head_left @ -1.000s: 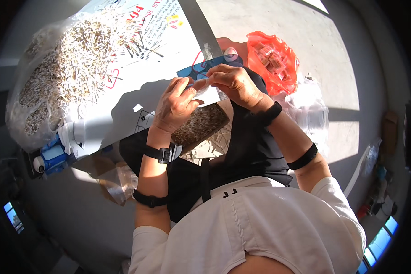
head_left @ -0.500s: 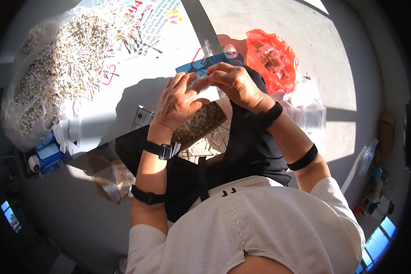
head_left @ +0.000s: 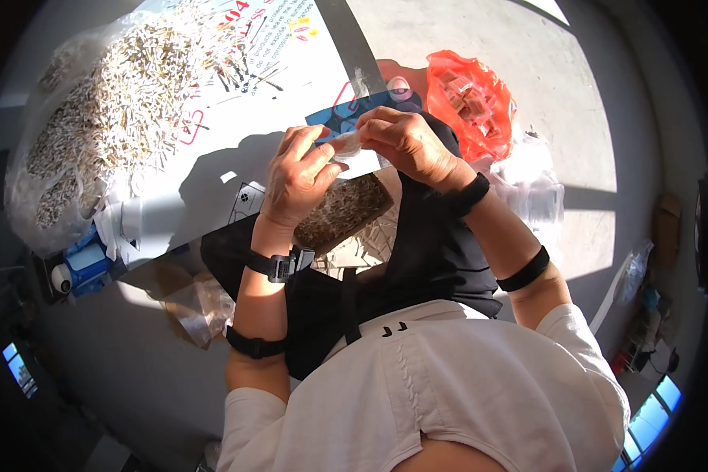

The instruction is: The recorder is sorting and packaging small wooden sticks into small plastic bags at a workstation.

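Note:
A small, clear whitish piece of plastic film or bag (head_left: 348,145) stretches between my two hands above the table's near edge. The fingertips of my right hand (head_left: 405,147) pinch its right end. My left hand (head_left: 295,175) is at the other end with its fingers spread and the thumb apart from them; the fingertips appear to touch the film. Below the hands, a cardboard box (head_left: 381,189) holds many thin, short sticks like cotton swabs. Part of the box is hidden by my left hand.
On the white table (head_left: 161,224), a big heap of swab-like sticks (head_left: 126,102) spills from a clear bag (head_left: 20,185). A red plastic bag (head_left: 468,106) of small packets stands at the right, beside clear plastic bags (head_left: 531,185). A blue-and-white object (head_left: 86,263) is at the table's left edge.
The fingers of my left hand have spread and shifted slightly left, so more of the film shows. A small white scrap now lies on the table left of that hand.

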The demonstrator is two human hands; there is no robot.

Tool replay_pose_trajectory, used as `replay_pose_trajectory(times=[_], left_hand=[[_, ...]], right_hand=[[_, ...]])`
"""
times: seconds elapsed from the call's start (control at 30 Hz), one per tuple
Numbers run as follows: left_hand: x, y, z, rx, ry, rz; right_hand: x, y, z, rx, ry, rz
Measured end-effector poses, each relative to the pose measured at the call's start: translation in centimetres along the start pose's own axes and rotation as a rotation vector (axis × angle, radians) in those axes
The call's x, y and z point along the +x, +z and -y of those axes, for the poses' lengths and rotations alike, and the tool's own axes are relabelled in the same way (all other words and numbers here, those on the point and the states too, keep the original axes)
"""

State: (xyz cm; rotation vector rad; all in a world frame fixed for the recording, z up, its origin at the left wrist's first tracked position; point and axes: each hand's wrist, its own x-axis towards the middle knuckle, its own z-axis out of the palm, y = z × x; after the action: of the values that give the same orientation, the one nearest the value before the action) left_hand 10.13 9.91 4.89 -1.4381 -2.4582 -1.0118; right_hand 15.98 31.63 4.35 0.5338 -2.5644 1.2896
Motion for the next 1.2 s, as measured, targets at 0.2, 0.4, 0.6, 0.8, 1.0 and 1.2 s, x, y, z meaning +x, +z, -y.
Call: replay_pose_trajectory(times=[0.2, 0.4, 0.6, 0.8, 1.0, 1.2], left_hand=[[0.1, 1.9, -0.3, -0.123, -0.094, -0.172], [0.4, 2.1, -0.7, -0.076, -0.097, -0.167], [0.5, 1.9, -1.0, -0.129, -0.133, -0.202], [0.6, 1.9, -1.0, -0.185, -0.181, -0.121], [0.8, 2.2, -1.3, -0.18, -0.155, -0.15], [0.3, 2.6, -1.1, -0.302, -0.209, -0.17]], right_hand=[[0.2, 0.4, -0.1, 0.005, -0.017, 0.017], [0.3, 0.5, 0.4, -0.104, -0.025, 0.027], [0.2, 0.5, 0.6, 0.038, 0.077, -0.009], [0.6, 0.7, 0.7, 0.134, 0.361, -0.02], [1.9, 0.6, 1.8, 0.059, 0.559, -0.011], [1.9, 1.3, 1.3, 0.099, 0.558, 0.009]])
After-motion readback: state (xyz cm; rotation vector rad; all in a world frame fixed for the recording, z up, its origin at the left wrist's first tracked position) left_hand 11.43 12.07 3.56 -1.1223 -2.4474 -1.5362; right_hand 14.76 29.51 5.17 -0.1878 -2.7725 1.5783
